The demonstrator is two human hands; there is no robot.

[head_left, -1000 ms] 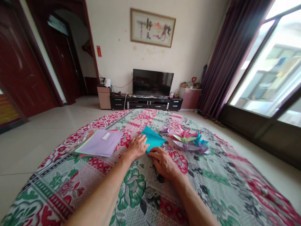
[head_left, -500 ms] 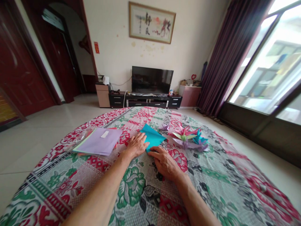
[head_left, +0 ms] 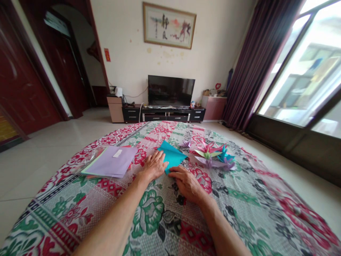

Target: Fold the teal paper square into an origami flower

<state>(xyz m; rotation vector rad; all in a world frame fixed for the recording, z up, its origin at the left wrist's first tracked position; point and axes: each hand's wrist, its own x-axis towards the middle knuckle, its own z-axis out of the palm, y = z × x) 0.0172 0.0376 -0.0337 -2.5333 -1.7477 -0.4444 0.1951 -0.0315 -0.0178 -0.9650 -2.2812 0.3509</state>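
Observation:
A folded sheet of turquoise origami paper (head_left: 174, 155) lies on the table, its corners pointing in several directions. My left hand (head_left: 154, 165) rests flat on the paper's left side, fingers stretched out. At the near corner, my right hand (head_left: 188, 183) has its fingers together and bent, with the index finger and thumb closed at the paper's edge. Part of that corner is hidden by the fingers. To the right lies a cluster of folded paper cranes in pink (head_left: 209, 146), blue (head_left: 226, 154), green (head_left: 207, 154) and purple (head_left: 210, 163).
A stack of square paper sheets (head_left: 112, 163), lilac on top with a small white label, lies on the left beside clear plastic wrapping. The round table wears a flowered cloth (head_left: 149, 213). Beyond it stand a television (head_left: 171, 90) and a low cabinet (head_left: 166, 115).
Both hands stay almost where they were on the turquoise paper. The whole view has shifted slightly.

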